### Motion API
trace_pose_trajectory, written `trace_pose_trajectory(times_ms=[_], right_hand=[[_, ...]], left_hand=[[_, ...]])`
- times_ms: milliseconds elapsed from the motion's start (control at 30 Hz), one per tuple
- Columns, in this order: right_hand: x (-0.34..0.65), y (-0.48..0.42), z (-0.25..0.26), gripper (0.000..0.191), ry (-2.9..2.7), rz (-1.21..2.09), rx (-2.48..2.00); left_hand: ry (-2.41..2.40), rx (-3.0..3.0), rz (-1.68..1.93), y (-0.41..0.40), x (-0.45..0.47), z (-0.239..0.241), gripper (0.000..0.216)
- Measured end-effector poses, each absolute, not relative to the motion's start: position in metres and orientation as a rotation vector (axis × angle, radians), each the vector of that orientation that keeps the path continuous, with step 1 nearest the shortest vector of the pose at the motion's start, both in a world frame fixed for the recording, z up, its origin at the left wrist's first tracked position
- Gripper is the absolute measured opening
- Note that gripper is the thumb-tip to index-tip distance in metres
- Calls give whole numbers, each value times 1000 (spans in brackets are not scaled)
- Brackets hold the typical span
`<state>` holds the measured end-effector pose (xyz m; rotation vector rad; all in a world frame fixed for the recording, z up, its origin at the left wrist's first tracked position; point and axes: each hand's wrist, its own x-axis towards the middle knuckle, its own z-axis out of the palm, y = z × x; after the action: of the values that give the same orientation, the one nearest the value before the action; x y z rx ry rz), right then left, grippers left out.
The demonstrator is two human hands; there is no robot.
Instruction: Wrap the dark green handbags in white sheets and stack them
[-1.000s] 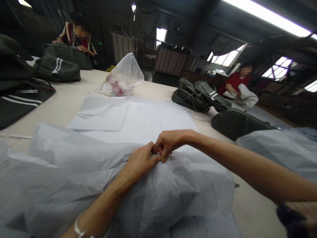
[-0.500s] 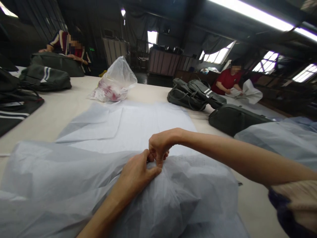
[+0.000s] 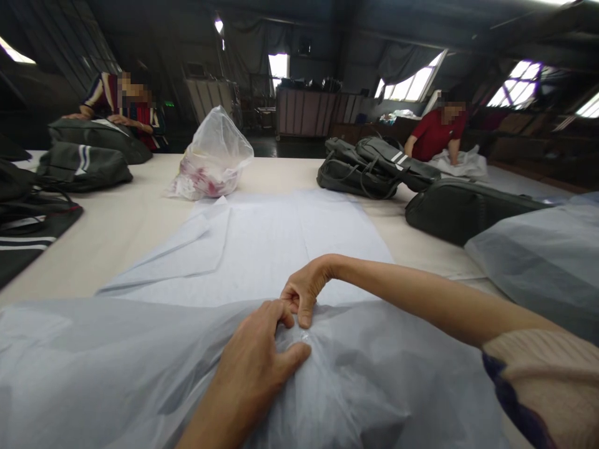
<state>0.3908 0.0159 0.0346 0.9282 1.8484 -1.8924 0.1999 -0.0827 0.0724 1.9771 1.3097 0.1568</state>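
Note:
A large, puffy bag of thin pale grey plastic (image 3: 116, 368) fills the near part of the table in front of me. My left hand (image 3: 255, 368) grips a bunched fold at its top, thumb and fingers closed on the film. My right hand (image 3: 303, 292) reaches in from the right and pinches the same bunched spot, fingertips touching the left hand's. Just beyond the hands, flat pale sheets (image 3: 262, 243) lie spread on the cream table (image 3: 121, 224).
A clear bag with red and white contents (image 3: 213, 165) stands at the back centre. Dark green bags lie at the left (image 3: 84, 165) and right (image 3: 463, 209). Another pale plastic-wrapped bundle (image 3: 543, 262) sits right. Two other people work at the far table edge.
The view has tilted up and the hands have slid slightly nearer. My left hand has shifted from a fingertip pinch to a fuller grip on the bunched plastic; the right still pinches it.

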Motion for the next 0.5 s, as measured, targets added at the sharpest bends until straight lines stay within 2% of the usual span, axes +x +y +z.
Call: trace_pose_trajectory(times_ms=[200,300,367,500], right_hand=[[394,16,7,51,1757,-2039,932],[403,23,6,51,1702,-1918,1087],[411,24,20,47,1768,-1612,1306],[413,1,79,27,2256,-614,1911]], left_hand=[[1290,2007,161,-80,199,70,21],[1286,2006,168,-79,199,71,20],[1287,2002,204,-79,198,71,19],[1264,2044,307,-86,199,71,26]])
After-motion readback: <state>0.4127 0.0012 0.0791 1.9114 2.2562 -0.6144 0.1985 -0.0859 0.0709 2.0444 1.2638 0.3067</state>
